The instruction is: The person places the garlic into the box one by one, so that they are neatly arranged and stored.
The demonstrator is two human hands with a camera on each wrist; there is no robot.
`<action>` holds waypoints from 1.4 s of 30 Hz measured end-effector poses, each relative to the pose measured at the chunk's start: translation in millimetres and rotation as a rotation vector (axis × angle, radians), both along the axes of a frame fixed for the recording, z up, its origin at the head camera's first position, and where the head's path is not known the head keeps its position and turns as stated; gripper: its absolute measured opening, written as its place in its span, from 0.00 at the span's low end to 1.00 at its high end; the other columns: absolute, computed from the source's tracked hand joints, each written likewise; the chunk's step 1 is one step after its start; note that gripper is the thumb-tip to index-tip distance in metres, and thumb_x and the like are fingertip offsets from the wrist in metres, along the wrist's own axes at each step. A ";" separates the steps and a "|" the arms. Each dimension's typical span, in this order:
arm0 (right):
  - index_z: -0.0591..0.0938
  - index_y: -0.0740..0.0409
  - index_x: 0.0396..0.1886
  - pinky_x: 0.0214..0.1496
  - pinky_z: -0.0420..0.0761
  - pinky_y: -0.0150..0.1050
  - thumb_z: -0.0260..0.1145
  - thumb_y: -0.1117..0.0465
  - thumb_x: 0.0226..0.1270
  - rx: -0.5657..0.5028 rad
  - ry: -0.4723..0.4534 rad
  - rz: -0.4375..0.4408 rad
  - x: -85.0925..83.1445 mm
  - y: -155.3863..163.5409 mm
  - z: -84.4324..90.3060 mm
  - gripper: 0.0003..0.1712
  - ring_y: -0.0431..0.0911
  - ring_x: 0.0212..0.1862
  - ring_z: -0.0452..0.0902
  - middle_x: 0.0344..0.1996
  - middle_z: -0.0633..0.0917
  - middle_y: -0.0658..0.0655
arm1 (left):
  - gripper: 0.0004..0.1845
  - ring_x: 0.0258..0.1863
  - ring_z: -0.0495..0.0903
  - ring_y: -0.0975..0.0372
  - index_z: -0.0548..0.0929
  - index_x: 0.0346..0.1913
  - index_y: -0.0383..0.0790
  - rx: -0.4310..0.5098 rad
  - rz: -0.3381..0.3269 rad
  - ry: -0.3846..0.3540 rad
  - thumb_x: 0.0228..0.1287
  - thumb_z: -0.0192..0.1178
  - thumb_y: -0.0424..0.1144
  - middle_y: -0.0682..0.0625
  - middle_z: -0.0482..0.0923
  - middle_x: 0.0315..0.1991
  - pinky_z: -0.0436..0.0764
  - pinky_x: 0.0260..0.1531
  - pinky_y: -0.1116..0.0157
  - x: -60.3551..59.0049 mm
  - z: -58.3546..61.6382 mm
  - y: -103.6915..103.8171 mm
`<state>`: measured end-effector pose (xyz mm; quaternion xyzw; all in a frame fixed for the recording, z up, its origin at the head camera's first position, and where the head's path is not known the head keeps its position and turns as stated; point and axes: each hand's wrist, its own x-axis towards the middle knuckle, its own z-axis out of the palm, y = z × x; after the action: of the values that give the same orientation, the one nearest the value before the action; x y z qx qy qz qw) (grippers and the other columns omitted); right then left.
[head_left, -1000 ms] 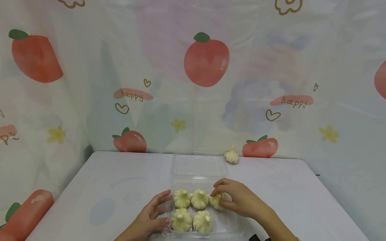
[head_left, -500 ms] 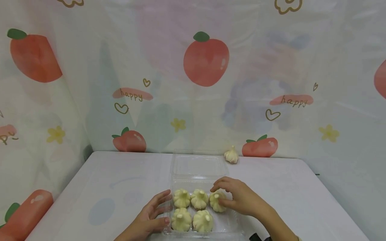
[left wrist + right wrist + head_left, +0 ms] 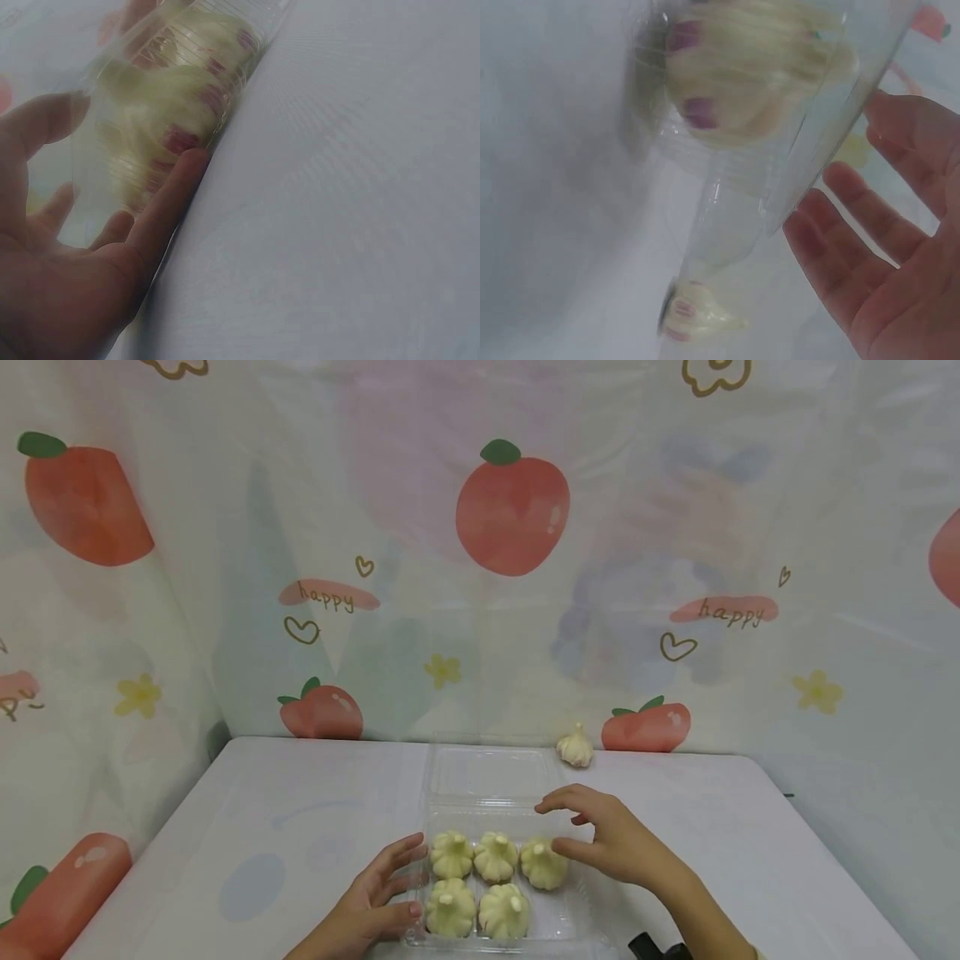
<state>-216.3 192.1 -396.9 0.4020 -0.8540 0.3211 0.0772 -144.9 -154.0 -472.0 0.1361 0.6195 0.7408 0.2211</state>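
A clear plastic box [image 3: 558, 910] with its lid [image 3: 491, 774] folded back stands on the table. Several pale garlic bulbs [image 3: 452, 906] sit in it, a back row across and a front row at left and middle. My left hand [image 3: 367, 893] rests against the box's left side with its fingers extended, as the left wrist view also shows. Above the box's right side is my right hand [image 3: 615, 835], its fingers spread and holding nothing. The thumb tip is close over the back right garlic bulb [image 3: 543, 865]; contact cannot be told.
Another garlic bulb [image 3: 575, 748] lies at the table's back edge, right of the lid. A black object [image 3: 651, 946] shows at the bottom, by the right forearm. Behind the white table [image 3: 300, 827] hangs a printed curtain [image 3: 420, 610].
My right hand has let go of the back right garlic bulb and risen up and to the right, its fingers spreading. The bulb stays in the box. My left hand has not visibly moved.
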 end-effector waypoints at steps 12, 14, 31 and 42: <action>0.76 0.53 0.54 0.41 0.78 0.45 0.72 0.66 0.51 -0.077 -0.044 -0.168 -2.3 5.1 8.5 0.28 0.46 0.49 0.75 0.51 0.78 0.52 | 0.34 0.65 0.52 0.42 0.48 0.72 0.54 0.009 -0.009 -0.001 0.68 0.50 0.36 0.42 0.44 0.70 0.73 0.46 0.48 -1.1 -1.1 -0.5; 0.75 0.55 0.54 0.41 0.78 0.47 0.71 0.67 0.51 -0.082 -0.065 -0.182 0.5 4.3 14.6 0.28 0.48 0.49 0.75 0.51 0.78 0.54 | 0.34 0.66 0.52 0.42 0.48 0.72 0.54 0.010 -0.009 -0.007 0.68 0.50 0.37 0.42 0.44 0.71 0.73 0.46 0.48 -1.0 -1.0 -0.7; 0.74 0.54 0.56 0.44 0.77 0.49 0.70 0.65 0.53 -0.098 -0.134 -0.255 -10.0 19.2 4.7 0.29 0.52 0.52 0.75 0.54 0.76 0.55 | 0.34 0.65 0.52 0.42 0.49 0.71 0.55 -0.003 0.000 -0.033 0.68 0.51 0.38 0.41 0.44 0.71 0.72 0.45 0.46 -1.3 0.3 -0.6; 0.72 0.42 0.58 0.45 0.77 0.47 0.70 0.54 0.54 -0.099 -0.154 -0.289 -30.0 38.6 -22.2 0.30 0.50 0.53 0.74 0.56 0.74 0.45 | 0.34 0.65 0.52 0.42 0.49 0.72 0.54 0.007 -0.001 -0.036 0.68 0.51 0.38 0.40 0.43 0.71 0.73 0.45 0.46 -1.5 0.5 0.0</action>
<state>-246.3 230.7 -419.1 0.2451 -0.8894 0.3782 0.0768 -146.3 -154.0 -471.5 0.1238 0.6129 0.7451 0.2323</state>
